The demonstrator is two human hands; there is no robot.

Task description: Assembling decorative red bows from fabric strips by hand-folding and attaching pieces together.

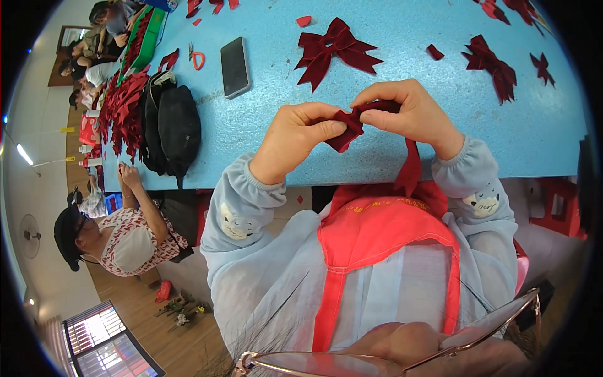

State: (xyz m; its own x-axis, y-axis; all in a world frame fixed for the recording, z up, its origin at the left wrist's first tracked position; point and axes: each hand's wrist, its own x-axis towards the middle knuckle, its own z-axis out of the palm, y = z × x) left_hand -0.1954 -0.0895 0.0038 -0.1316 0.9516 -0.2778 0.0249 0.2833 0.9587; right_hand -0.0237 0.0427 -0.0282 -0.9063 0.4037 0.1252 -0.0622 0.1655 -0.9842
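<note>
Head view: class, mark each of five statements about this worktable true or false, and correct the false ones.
1. The left hand and the right hand both grip the ribbon. True.
2. The phone lies to the right of the middle bow. False: the phone lies to the left of the middle bow.
3. The bag is black. True.
4. The table has a brown top. False: the table top is blue.
5. The person wears a green apron. False: the apron is red.
</note>
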